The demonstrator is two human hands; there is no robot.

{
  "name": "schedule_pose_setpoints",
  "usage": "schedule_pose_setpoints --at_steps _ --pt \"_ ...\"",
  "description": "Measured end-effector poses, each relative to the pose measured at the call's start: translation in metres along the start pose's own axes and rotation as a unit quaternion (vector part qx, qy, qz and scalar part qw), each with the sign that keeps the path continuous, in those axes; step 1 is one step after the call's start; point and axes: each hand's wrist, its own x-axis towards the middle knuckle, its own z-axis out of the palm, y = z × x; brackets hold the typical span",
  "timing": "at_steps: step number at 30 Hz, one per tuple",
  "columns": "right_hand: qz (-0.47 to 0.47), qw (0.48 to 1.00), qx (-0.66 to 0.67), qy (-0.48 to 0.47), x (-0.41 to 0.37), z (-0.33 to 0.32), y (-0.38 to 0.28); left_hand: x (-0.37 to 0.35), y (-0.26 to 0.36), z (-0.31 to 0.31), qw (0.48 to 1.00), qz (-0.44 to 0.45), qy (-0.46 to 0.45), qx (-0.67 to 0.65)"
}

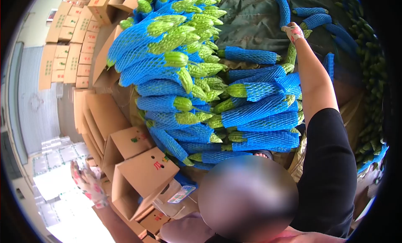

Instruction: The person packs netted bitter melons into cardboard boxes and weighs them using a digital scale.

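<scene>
The left hand, left of the netted gourd pile, is loosely open, its outline blurred by glare. A carton stands between them. The right hand, right of the pile, is drawn narrow against a blue mesh sleeve; whether it grips cannot be told. The sleeve's contents are indistinct.

My right hand is gloved in off-white with pinkish-red blotches, and my left hand matches it; my right sleeve is black; the gourds are bright green, their nets blue diamond mesh, the cloth dark green, the boxes brown with red and green prints
</scene>
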Motion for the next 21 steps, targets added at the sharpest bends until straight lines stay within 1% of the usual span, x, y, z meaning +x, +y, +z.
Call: schedule_pose_setpoints --at_steps 2,3,5,6,7,8,9,10,11,12,13,14,15,17,18,19,20,21 --pt "-0.044 0.999 -0.025 -0.018 0.002 0.017 0.005 0.005 -0.046 -0.02 0.987 0.06 -0.005 0.149" --pt "-0.046 0.996 -0.065 -0.046 -0.007 0.013 -0.004 0.008 -0.078 -0.03 0.986 0.057 -0.009 0.153" --pt "-0.056 0.995 -0.073 -0.048 -0.025 0.011 -0.01 0.01 -0.143 -0.048 0.967 -0.035 -0.074 0.239" --pt "-0.068 0.994 -0.078 -0.041 -0.027 0.01 -0.01 0.009 -0.159 -0.059 0.963 -0.141 -0.094 0.21" --pt "-0.051 0.992 -0.102 -0.057 -0.023 0.01 -0.01 0.004 -0.176 -0.07 0.952 -0.222 -0.089 0.192" --pt "-0.051 0.991 -0.103 -0.062 -0.015 0.012 -0.007 0.0 -0.194 -0.084 0.932 -0.269 -0.115 0.216" --pt "-0.051 0.99 -0.106 -0.075 -0.005 0.016 0.0 -0.013 -0.228 -0.095 0.938 -0.26 -0.108 0.203" --pt "-0.05 0.989 -0.11 -0.088 0.004 0.021 0.008 -0.023 -0.22 -0.1 0.921 -0.294 -0.123 0.224" --pt "-0.057 0.99 -0.118 -0.054 0.008 0.024 0.011 -0.03 -0.211 -0.103 0.903 -0.327 -0.137 0.243" --pt "-0.056 0.989 -0.121 -0.059 0.017 0.029 0.016 -0.039 -0.216 -0.106 0.895 -0.339 -0.15 0.247" --pt "-0.061 0.988 -0.131 -0.046 0.03 0.035 0.023 -0.056 -0.228 -0.112 0.886 -0.356 -0.161 0.252" --pt "-0.071 0.987 -0.139 -0.036 0.044 0.047 0.029 -0.077 -0.258 -0.119 0.896 -0.37 -0.151 0.191" --pt "-0.076 0.99 -0.055 -0.102 0.081 0.066 0.056 -0.093 -0.258 -0.118 0.887 -0.378 -0.151 0.218" --pt "-0.04 0.975 0.04 -0.216 0.087 0.079 0.049 -0.12 -0.234 -0.133 0.862 -0.401 -0.16 0.265" --pt "-0.053 0.947 0.172 -0.267 0.149 0.127 0.11 -0.126 -0.203 -0.129 0.849 -0.414 -0.172 0.279" --pt "-0.051 0.977 0.003 -0.209 0.132 0.111 0.092 -0.133 -0.18 -0.128 0.834 -0.419 -0.181 0.309" --pt "-0.031 0.973 -0.166 -0.16 0.114 0.094 0.073 -0.148 -0.192 -0.137 0.828 -0.428 -0.182 0.314" --pt "-0.072 0.97 -0.206 -0.112 0.102 0.084 0.065 -0.178 -0.224 -0.154 0.851 -0.442 -0.148 0.242"
